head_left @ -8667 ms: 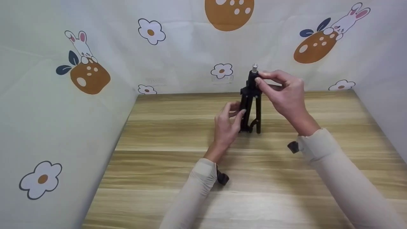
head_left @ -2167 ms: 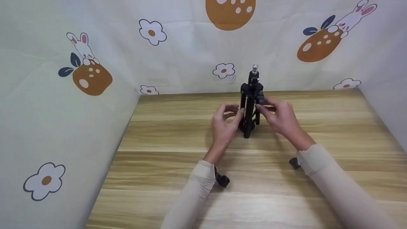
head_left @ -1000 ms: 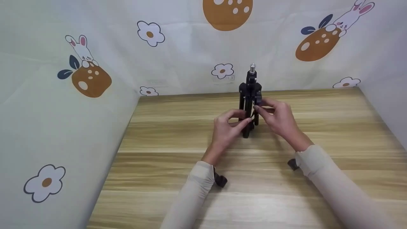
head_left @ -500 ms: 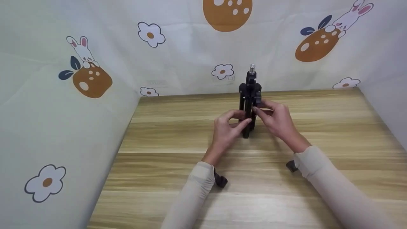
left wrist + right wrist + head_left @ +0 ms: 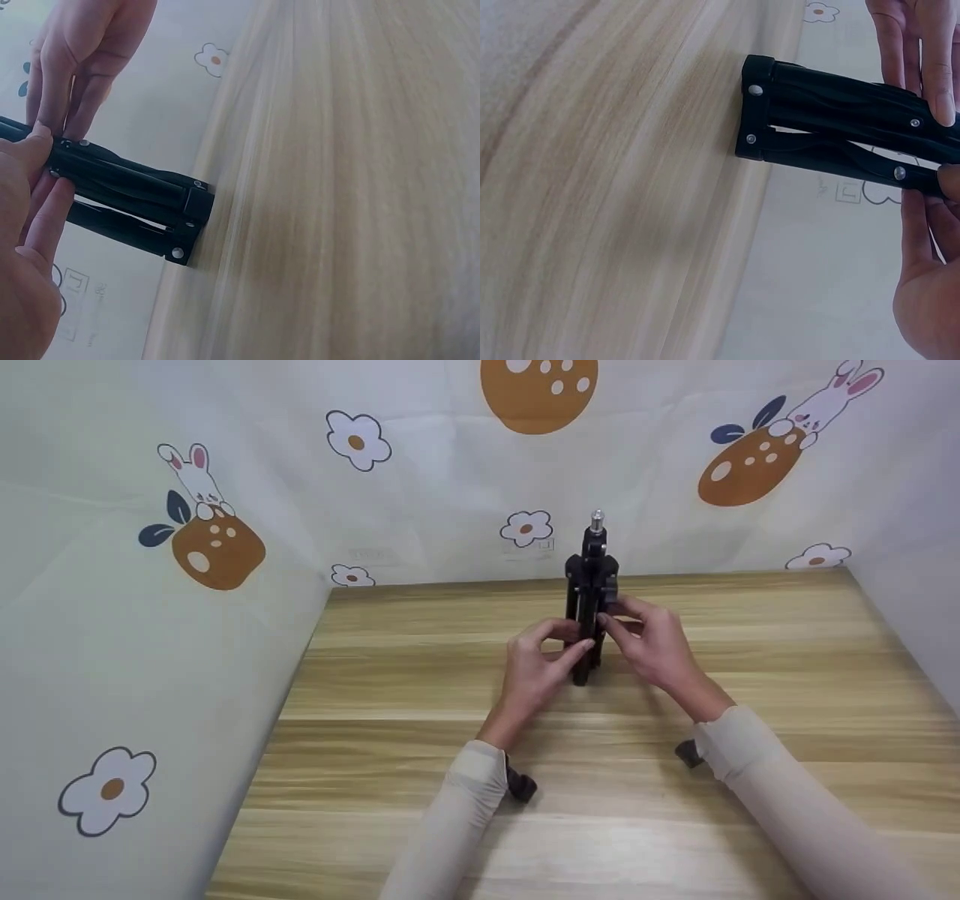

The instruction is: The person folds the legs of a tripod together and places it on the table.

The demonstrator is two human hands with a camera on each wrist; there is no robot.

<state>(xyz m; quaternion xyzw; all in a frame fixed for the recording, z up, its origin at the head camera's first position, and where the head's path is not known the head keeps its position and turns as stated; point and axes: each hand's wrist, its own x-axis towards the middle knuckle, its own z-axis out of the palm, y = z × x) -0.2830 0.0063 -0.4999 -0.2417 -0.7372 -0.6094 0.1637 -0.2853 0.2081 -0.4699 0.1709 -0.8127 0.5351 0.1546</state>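
A small black tripod (image 5: 592, 574) stands upright near the back of the table, its legs drawn close together. From its top rises a silver screw stud (image 5: 597, 520). My left hand (image 5: 534, 660) holds the front leg between thumb and fingers, partway up. On the other side, my right hand (image 5: 652, 645) pinches the right leg just below a black knob (image 5: 611, 587). In the right wrist view the leg ends (image 5: 754, 109) sit together at the wooden surface, with rivets and folding braces showing. The rear of the tripod is hidden in the head view.
The wood-grain table (image 5: 420, 765) runs up to a pale cloth backdrop (image 5: 435, 495) printed with flowers, rabbits and orange fruit. Similar cloth walls stand at left and right. A black wrist device (image 5: 520, 784) juts from the left cuff, another (image 5: 688, 753) from the right.
My right hand has come down from the tripod's top to its right leg, which has swung inward. The tripod has turned, and my left hand has shifted from the left leg to the front one.
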